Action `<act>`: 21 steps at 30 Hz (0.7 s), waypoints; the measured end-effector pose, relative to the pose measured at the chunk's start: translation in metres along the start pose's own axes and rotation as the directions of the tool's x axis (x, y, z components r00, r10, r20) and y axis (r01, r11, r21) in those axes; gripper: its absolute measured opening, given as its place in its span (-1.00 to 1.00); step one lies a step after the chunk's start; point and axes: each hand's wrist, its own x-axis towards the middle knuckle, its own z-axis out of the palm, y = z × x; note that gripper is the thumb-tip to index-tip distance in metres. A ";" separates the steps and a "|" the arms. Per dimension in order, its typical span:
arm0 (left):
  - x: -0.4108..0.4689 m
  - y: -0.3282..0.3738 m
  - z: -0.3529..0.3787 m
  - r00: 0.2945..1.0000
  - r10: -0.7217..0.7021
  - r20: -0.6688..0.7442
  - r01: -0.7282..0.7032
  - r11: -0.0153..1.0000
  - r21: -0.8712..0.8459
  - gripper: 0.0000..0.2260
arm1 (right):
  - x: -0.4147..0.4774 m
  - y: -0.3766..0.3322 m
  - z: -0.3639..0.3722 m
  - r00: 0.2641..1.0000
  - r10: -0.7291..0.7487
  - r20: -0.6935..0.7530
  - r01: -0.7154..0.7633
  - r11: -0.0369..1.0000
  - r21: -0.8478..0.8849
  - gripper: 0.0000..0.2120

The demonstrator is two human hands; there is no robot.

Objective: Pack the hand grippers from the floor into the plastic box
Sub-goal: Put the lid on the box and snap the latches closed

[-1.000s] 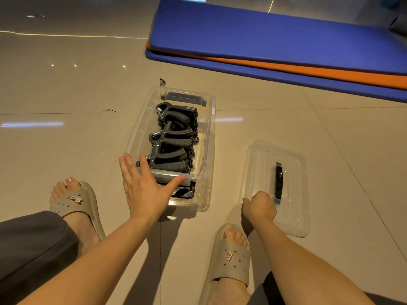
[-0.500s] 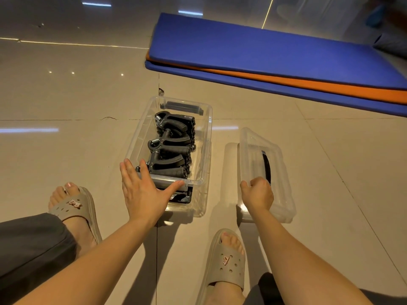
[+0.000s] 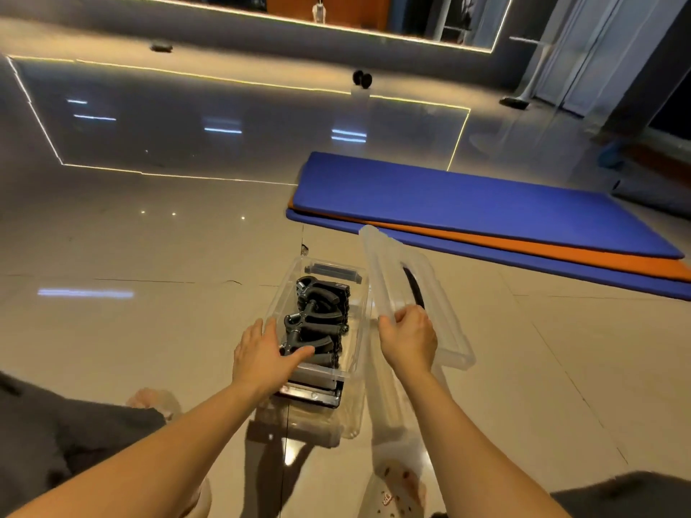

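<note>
The right hand [image 3: 409, 340] grips the tilted lid [image 3: 396, 267] just right of the plastic box [image 3: 359, 315] holding the hand grippers [image 3: 318, 319], long axes parallel; the left hand [image 3: 263, 355] rests straight fingers [image 3: 257, 330] on its rim.

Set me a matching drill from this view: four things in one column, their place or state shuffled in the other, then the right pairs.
Things:
1. hand grippers
2. lid
3. left hand
4. orange mat

Place or state:
A. sandwiched between blue mats
B. lying inside the plastic box
C. tilted, gripped by the right hand
D. fingers straight, on the plastic box's near left corner

Pairs: 1-B, 2-C, 3-D, 4-A
</note>
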 end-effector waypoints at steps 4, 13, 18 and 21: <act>0.013 0.038 -0.051 0.999 0.001 -0.045 -0.020 0.916 -0.401 -0.35 | -0.015 -0.050 -0.010 0.990 -0.144 0.007 0.144 0.989 -0.027 -0.80; 0.055 0.057 -0.176 0.965 0.007 -0.262 -0.174 0.765 -0.620 -0.32 | -0.031 -0.122 -0.019 0.863 -0.503 0.041 0.505 0.857 -0.107 -0.80; 0.099 0.033 -0.218 0.945 -0.119 -0.304 -0.075 0.826 -0.559 -0.22 | -0.017 -0.111 -0.030 0.751 -0.656 0.081 0.656 0.725 -0.209 -0.83; 0.109 0.018 -0.211 0.952 -0.162 -0.258 0.002 0.850 -0.527 -0.37 | -0.001 -0.100 -0.029 0.695 -0.704 0.147 0.716 0.660 -0.227 -0.80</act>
